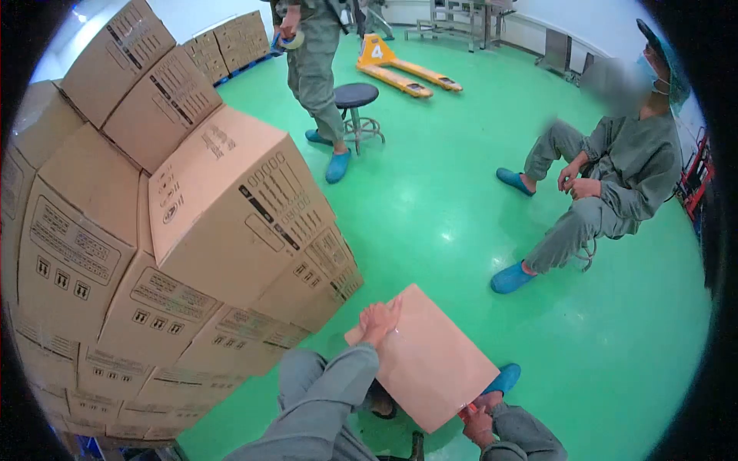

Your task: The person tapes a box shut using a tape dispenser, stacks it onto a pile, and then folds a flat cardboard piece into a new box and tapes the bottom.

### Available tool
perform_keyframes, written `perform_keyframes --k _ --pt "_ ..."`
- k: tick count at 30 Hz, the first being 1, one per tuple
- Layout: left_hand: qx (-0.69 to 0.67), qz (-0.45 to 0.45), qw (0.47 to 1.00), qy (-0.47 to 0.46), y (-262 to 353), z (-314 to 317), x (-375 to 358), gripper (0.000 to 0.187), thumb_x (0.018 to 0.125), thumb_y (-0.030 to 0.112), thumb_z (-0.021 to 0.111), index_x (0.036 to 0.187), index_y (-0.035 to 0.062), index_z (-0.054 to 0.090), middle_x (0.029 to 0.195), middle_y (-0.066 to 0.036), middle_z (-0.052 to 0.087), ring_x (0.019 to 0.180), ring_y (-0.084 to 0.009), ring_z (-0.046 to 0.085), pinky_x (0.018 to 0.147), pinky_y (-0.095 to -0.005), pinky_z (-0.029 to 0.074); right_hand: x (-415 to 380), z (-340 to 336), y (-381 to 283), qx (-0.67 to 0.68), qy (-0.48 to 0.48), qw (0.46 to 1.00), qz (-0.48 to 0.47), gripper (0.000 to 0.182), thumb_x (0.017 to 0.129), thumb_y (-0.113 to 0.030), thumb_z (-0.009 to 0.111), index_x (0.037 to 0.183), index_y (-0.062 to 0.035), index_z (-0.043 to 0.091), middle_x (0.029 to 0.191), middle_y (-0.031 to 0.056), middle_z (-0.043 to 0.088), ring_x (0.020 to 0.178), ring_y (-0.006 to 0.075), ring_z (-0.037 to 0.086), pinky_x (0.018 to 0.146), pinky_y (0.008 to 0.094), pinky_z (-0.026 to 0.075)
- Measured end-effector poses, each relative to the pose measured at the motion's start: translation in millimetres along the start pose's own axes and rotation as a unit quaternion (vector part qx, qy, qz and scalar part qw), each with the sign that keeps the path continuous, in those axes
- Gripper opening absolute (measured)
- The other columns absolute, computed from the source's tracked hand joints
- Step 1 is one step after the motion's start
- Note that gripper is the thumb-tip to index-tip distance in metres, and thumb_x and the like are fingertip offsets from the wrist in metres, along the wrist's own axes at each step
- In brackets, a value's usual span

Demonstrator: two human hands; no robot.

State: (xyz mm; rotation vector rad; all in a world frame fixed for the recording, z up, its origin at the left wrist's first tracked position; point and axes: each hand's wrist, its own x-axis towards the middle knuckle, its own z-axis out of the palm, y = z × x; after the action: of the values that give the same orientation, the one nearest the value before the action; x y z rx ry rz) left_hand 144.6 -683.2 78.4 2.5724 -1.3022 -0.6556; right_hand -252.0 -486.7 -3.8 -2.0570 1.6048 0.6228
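A plain brown cardboard box [434, 357] sits turned at an angle in front of my knees. My left hand [380, 321] lies on its far left edge, fingers resting on the cardboard. At the box's near right corner, my right hand [478, 425] is closed around a small red tool [466, 412], its tip right at the edge. Most of that tool is hidden by my fingers, and I cannot tell its kind.
Printed cartons [231, 207] are stacked high on my left. A person [623, 177] sits at the right; another person [314, 69] stands beside a round stool [356, 96], holding a tape roll. Farther back are a yellow pallet jack [392, 67] and more cartons [231, 46].
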Motion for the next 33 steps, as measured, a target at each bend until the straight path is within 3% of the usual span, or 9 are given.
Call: perform_keyframes --k 4,6,9,10,11,16,19,27,33 --pt "-0.015 -0.032 0.992 -0.117 18.0 -33.2 -22.0 0.08 0.089 0.069 0.035 0.117 0.0007 0.065 0.124 -0.023 0.061 0.12 -0.0356 0.054 0.102 -0.0453 0.04 27.5 95.6 24.3 -0.143 -0.059 0.987 0.034 0.041 0.085 -0.028 0.059 0.126 -0.0219 0.057 0.114 0.0172 0.052 0.092 0.0349 0.064 0.066 0.0448 0.057" --pt "-0.099 0.039 0.994 -0.03 -14.7 23.4 7.4 0.075 0.09 0.066 0.04 0.12 0.0017 0.063 0.125 -0.023 0.06 0.12 -0.0357 0.055 0.101 -0.045 0.041 35.1 111.9 32.0 -0.283 0.259 0.914 -0.135 0.035 0.085 -0.028 0.062 0.119 -0.0192 0.062 0.1 0.0099 0.061 0.09 0.0307 0.064 0.06 0.0406 0.056" --pt "-0.196 0.151 0.967 0.056 -40.0 -29.7 25.0 0.065 0.09 0.056 0.052 0.125 0.0024 0.059 0.126 -0.022 0.059 0.118 -0.0357 0.056 0.101 -0.0439 0.042 40.3 1.0 32.6 0.295 -0.129 0.945 0.063 0.045 0.088 -0.018 0.055 0.132 -0.0168 0.051 0.103 0.0115 0.063 0.095 0.0288 0.064 0.072 0.0437 0.055" --pt "-0.212 0.208 0.954 0.048 -42.1 -76.5 13.7 0.061 0.089 0.05 0.058 0.126 0.0021 0.057 0.127 -0.022 0.059 0.117 -0.0356 0.056 0.1 -0.0432 0.043 41.4 -9.6 40.8 0.617 -0.333 0.688 0.186 0.054 0.093 -0.008 0.049 0.145 -0.0153 0.039 0.122 0.0165 0.06 0.096 0.0289 0.064 0.082 0.0473 0.054" --pt "-0.256 0.196 0.945 0.056 -33.2 -145.3 -14.4 0.055 0.087 0.041 0.065 0.124 0.0014 0.058 0.125 -0.022 0.06 0.118 -0.0336 0.056 0.099 -0.0413 0.044 32.2 -5.5 49.4 0.62 -0.33 0.687 0.187 0.054 0.093 -0.008 0.049 0.145 -0.0153 0.039 0.122 0.0165 0.06 0.096 0.0289 0.064 0.082 0.0473 0.054" --pt "-0.529 0.175 0.818 0.141 -95.4 -238.2 55.6 0.047 0.09 0.042 0.059 0.107 -0.0007 0.065 0.097 -0.018 0.069 0.093 -0.031 0.067 0.085 -0.0422 0.05 -27.8 -29.7 60.0 0.53 0.093 0.842 0.029 0.05 0.078 -0.027 0.059 0.122 -0.0025 0.055 0.098 0.0083 0.067 0.092 0.0274 0.066 0.074 0.0468 0.055" --pt "-0.292 0.134 0.909 0.266 -75.3 -228.6 30.5 0.042 0.086 0.041 0.061 0.099 0.0016 0.067 0.086 -0.017 0.068 0.083 -0.0359 0.065 0.077 -0.0453 0.049 -78.3 -78.6 21.5 0.839 0.145 0.505 -0.142 0.049 0.099 -0.018 0.049 0.146 -0.0093 0.035 0.123 0.0119 0.058 0.094 0.0242 0.063 0.08 0.0401 0.053" --pt "-0.241 0.035 0.963 -0.119 -42.0 -15.5 -18.1 0.087 0.084 0.072 0.046 0.121 -0.0051 0.059 0.13 -0.026 0.054 0.12 -0.0399 0.053 0.102 -0.047 0.041 -77.5 -127.9 25.4 0.834 0.236 0.459 -0.195 0.051 0.093 -0.022 0.053 0.141 -0.0091 0.04 0.123 0.0115 0.058 0.099 0.0252 0.062 0.082 0.0416 0.053" --pt "-0.058 0.081 0.993 -0.062 -11.5 -8.0 -57.4 0.089 0.085 0.076 0.036 0.114 -0.0025 0.066 0.116 -0.027 0.063 0.109 -0.0386 0.06 0.093 -0.0465 0.047 -81.8 -147.9 -1.5 0.844 0.256 0.426 -0.201 0.053 0.088 -0.025 0.056 0.137 -0.0089 0.044 0.124 0.0111 0.057 0.104 0.0261 0.061 0.083 0.0429 0.053"
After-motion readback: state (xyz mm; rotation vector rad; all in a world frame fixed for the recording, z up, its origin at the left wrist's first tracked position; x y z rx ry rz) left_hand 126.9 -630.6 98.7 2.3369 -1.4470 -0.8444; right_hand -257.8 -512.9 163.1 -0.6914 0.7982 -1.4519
